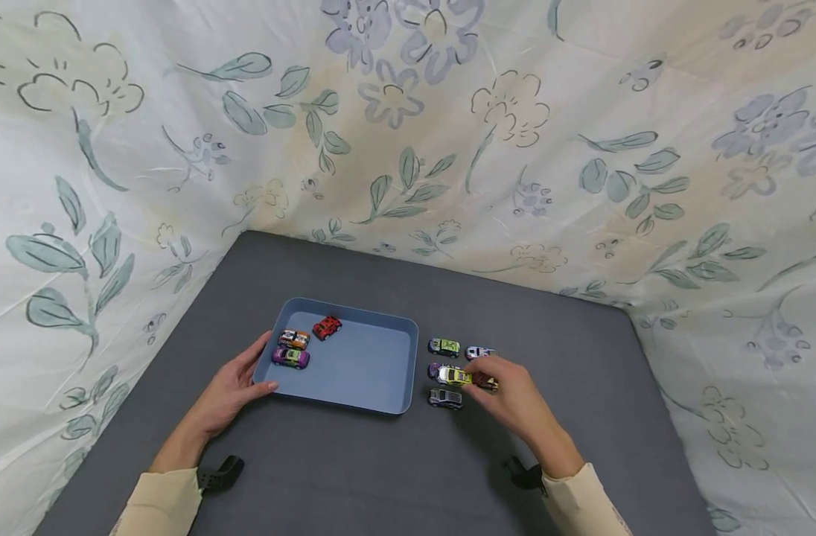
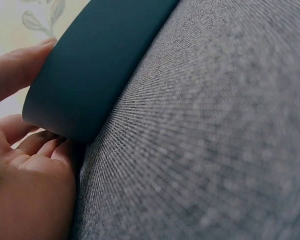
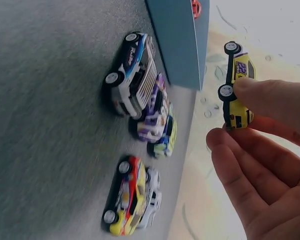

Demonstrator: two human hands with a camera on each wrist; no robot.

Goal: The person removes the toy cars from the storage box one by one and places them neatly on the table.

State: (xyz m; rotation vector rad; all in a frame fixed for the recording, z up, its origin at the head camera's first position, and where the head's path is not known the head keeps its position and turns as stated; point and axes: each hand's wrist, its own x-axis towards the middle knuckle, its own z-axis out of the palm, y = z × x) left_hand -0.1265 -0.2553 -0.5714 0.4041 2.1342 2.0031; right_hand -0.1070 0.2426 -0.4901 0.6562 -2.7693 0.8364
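Observation:
A blue tray [image 1: 361,361] lies on the table, with an orange-and-white toy car [image 1: 294,339], a purple-and-green one [image 1: 290,358] and a red one [image 1: 327,327] at its left side. My left hand [image 1: 223,391] holds the tray's front left corner, thumb at the near rim and fingers along the left wall. Between thumb and fingers, my right hand [image 1: 515,398] pinches a yellow toy car [image 3: 243,70], raised above the table right of the tray. Below it is a purple-and-white car [image 3: 154,114], partly covered in the head view.
Around the right hand stand a green car [image 1: 444,347], a white car [image 1: 480,351], a grey-silver car [image 1: 445,399] and a red-and-yellow car [image 3: 129,197]. Floral fabric [image 1: 408,171] rises behind the dark grey table [image 1: 354,469].

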